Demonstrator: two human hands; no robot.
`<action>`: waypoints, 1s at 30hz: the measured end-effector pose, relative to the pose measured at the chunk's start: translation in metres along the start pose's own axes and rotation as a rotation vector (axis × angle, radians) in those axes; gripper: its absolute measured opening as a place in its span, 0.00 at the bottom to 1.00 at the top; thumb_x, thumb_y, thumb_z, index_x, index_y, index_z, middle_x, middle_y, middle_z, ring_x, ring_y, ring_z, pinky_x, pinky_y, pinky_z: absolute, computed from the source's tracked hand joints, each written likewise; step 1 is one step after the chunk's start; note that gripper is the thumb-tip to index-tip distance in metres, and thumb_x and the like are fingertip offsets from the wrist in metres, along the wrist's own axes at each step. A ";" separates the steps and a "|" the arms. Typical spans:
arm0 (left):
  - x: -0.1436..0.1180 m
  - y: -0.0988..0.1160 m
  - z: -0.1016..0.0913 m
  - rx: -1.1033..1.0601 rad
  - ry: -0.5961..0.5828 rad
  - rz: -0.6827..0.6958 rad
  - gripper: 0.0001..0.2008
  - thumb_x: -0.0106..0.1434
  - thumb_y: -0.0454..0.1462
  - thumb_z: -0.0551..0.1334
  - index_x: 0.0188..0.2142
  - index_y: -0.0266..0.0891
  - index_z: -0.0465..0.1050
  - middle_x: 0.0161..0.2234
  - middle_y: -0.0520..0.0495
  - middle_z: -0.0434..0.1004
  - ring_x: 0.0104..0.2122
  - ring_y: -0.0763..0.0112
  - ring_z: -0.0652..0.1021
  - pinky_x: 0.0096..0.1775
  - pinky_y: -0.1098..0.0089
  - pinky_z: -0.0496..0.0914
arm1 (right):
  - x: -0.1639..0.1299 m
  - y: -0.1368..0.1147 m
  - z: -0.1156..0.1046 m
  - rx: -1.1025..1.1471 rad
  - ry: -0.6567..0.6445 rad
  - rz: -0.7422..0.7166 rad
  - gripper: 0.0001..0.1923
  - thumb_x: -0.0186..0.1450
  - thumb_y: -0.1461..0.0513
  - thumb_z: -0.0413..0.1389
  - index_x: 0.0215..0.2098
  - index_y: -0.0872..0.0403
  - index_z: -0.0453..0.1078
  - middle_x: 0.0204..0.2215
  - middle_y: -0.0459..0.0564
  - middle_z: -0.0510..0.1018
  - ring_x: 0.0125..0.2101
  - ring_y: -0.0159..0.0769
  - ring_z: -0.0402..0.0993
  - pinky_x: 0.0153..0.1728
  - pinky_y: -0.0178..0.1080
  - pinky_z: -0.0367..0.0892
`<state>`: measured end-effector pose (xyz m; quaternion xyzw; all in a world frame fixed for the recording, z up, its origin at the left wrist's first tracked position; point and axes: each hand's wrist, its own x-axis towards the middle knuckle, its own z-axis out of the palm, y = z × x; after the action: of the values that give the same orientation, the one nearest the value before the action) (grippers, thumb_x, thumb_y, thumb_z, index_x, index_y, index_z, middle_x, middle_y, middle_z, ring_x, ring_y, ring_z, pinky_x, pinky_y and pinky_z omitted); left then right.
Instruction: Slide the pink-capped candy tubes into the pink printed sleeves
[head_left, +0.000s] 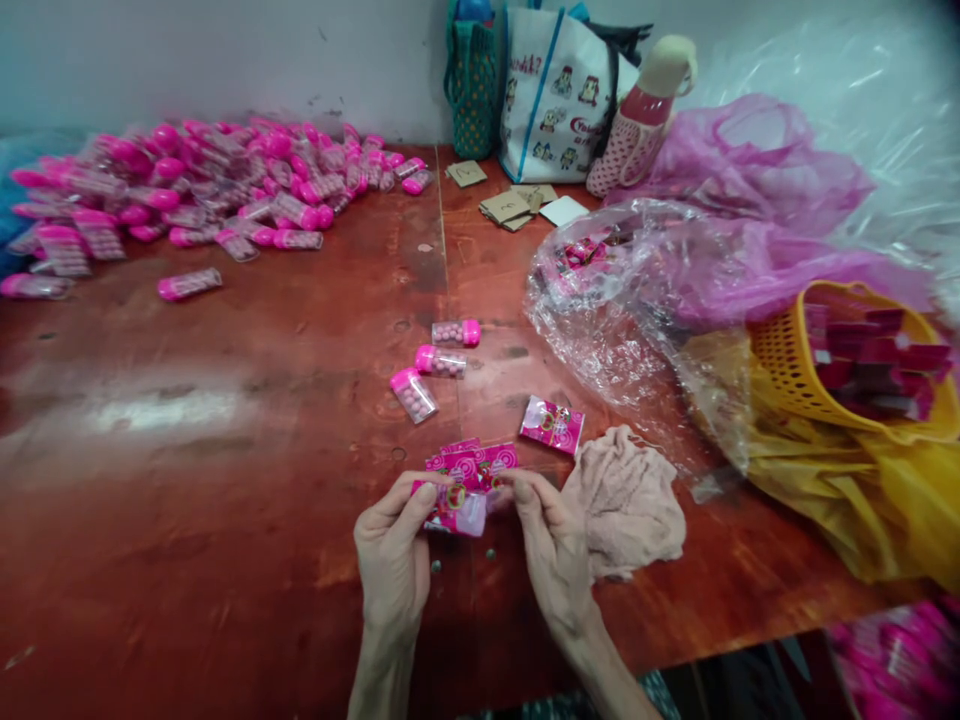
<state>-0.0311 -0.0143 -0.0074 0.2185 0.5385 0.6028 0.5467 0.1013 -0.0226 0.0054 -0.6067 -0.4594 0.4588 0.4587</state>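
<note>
My left hand (394, 550) is closed, pinching a pink printed label sleeve (459, 512) between thumb and fingers. Thumb and fingertips together, my right hand (555, 550) is closed just right of that sleeve; what it grips, if anything, is hidden. Behind my fingertips lie more pink printed labels (454, 460) on the table. Farther off are three small clear bottles with pink caps and pink balls inside: a near bottle (414, 396), a middle bottle (442, 362) and a far bottle (455, 332). A bundle of printed labels (553, 424) sits beyond my right hand.
A crumpled cloth (630, 500) lies right of my right hand. Many pink-capped bottles (225, 185) are heaped at the back left of the red-brown table (187, 540). On the right are clear plastic (600, 340) and a yellow basket (780, 350) of pink pieces. Bags stand behind.
</note>
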 end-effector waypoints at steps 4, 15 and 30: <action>0.005 0.000 -0.002 -0.037 0.073 -0.022 0.05 0.49 0.36 0.67 0.26 0.36 0.78 0.26 0.49 0.76 0.27 0.72 0.73 0.32 0.73 0.68 | 0.000 -0.001 0.002 0.085 -0.072 0.131 0.09 0.60 0.57 0.56 0.35 0.54 0.72 0.28 0.47 0.76 0.29 0.34 0.72 0.32 0.34 0.67; 0.004 0.000 -0.001 -0.048 -0.026 -0.070 0.04 0.48 0.36 0.67 0.24 0.36 0.78 0.24 0.49 0.74 0.25 0.74 0.72 0.29 0.75 0.66 | 0.006 -0.005 0.007 0.095 -0.145 0.094 0.08 0.56 0.65 0.57 0.36 0.55 0.72 0.26 0.46 0.74 0.27 0.31 0.70 0.28 0.32 0.67; 0.019 0.012 -0.030 -0.193 0.373 0.005 0.07 0.44 0.36 0.69 0.25 0.36 0.78 0.25 0.50 0.78 0.27 0.74 0.75 0.32 0.75 0.70 | 0.020 -0.005 0.002 -0.074 0.021 0.077 0.11 0.63 0.62 0.51 0.41 0.54 0.72 0.32 0.50 0.77 0.32 0.37 0.73 0.33 0.37 0.68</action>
<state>-0.0673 -0.0074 -0.0130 0.0512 0.5697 0.6830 0.4542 0.1013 -0.0021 0.0077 -0.6453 -0.4474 0.4524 0.4230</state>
